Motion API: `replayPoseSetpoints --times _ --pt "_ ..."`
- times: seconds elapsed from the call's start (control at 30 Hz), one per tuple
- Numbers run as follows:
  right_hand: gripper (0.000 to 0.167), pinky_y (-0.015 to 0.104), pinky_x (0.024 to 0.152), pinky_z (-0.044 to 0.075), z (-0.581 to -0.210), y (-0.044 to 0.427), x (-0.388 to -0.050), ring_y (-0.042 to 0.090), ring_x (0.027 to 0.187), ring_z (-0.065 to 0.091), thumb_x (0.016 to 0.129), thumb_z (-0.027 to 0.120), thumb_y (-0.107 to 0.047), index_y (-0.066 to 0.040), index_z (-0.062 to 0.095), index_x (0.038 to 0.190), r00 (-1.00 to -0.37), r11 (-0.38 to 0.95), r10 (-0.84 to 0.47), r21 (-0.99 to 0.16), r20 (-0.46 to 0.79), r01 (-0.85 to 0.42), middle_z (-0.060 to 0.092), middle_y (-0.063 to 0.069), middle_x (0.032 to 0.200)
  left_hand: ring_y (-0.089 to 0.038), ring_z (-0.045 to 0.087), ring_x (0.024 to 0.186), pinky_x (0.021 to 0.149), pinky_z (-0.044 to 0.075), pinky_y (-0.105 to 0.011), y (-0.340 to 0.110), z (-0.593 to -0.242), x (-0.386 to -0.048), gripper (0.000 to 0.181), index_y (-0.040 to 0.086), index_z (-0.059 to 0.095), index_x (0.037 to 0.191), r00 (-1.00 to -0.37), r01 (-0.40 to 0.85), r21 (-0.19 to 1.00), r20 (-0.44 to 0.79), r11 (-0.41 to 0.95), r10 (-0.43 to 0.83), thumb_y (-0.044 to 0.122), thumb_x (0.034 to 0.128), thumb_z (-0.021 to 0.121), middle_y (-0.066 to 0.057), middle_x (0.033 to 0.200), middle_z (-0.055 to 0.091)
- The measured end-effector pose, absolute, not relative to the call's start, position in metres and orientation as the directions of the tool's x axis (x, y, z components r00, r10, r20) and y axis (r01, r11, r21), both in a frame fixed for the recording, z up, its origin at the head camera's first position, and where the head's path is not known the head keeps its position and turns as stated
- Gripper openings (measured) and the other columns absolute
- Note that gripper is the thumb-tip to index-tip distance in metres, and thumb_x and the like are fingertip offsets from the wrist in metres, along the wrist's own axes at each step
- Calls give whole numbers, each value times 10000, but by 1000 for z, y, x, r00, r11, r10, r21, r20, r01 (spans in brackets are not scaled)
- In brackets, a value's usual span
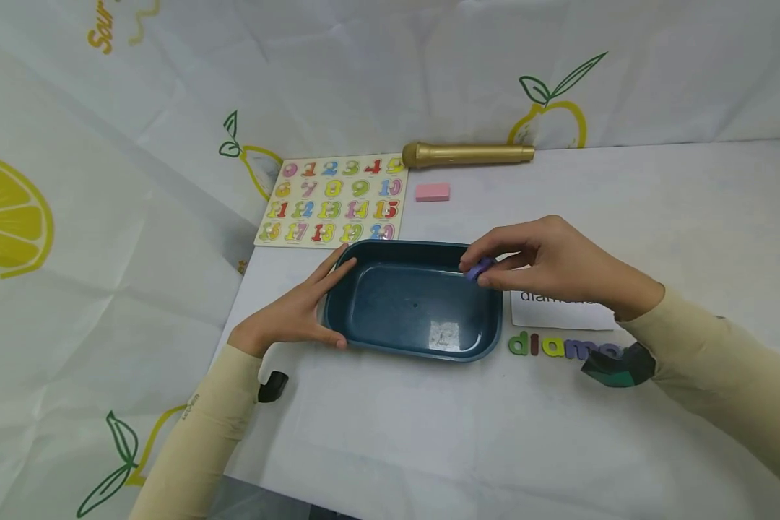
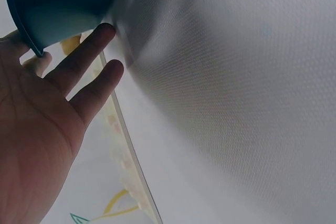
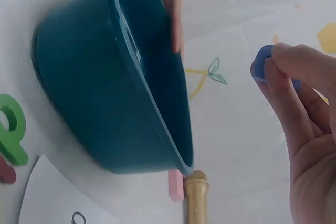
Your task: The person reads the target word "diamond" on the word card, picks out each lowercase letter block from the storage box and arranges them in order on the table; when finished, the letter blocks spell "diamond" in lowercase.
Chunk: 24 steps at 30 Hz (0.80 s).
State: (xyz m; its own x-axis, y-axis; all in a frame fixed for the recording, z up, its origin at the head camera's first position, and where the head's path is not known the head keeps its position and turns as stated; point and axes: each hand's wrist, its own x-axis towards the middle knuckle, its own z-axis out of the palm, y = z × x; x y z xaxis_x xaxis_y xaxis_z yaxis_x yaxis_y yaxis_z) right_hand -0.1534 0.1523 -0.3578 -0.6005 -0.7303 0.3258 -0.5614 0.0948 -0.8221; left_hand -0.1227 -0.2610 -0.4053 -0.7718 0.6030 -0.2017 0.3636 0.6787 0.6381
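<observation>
My right hand (image 1: 546, 260) pinches a small purple letter (image 1: 479, 269) between thumb and fingertips, above the right end of a dark teal plastic tub (image 1: 422, 352). Which letter it is cannot be made out; it looks bluer in the right wrist view, held away from the tub's wall. My left hand (image 1: 299, 310) rests against the tub's left end, fingers straight and spread near the rim. Right of the tub, a row of coloured letters begins with a green d (image 1: 518, 343); the right wrist strap partly covers its end. Above them lies a white printed card (image 1: 546, 315), partly hidden by the hand.
A number puzzle board (image 1: 338, 201) lies behind the tub. Beside it are a gold microphone (image 1: 471, 154) against the back wall and a pink block (image 1: 432, 192). The white-covered table (image 1: 416, 433) ends at a left edge and a front edge.
</observation>
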Motion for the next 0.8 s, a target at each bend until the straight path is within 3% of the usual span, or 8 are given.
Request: replayPoseSetpoints --times 0.27,0.53,0.8 --pt "483 221 785 566 -348 182 -144 87 886 712 776 798 155 -139 739 1154 -603 144 -676 -727 423 -671 735 -78 1056 -203 -3 1542 1137 284 -598 -261 -406 -124 1333 235 67 1654 -769 365 643 -198 673 607 345 679 968 0 1698 -125" --pt "479 129 727 528 -347 217 -123 31 850 703 760 831 116 -231 762 1083 -735 370 -581 -690 351 -622 746 -97 1017 -198 0 1542 1137 287 -595 -261 -406 -124 1319 235 70 1654 -763 368 650 -197 665 615 452 688 941 18 1697 -129" --pt "501 112 753 511 -352 240 -112 44 899 685 687 831 192 -161 797 1040 -751 388 -538 -678 384 -624 758 -18 1002 -206 4 1542 1139 278 -603 -262 -405 -123 1313 234 72 1654 -765 357 650 -208 670 610 434 693 943 58 1692 -141"
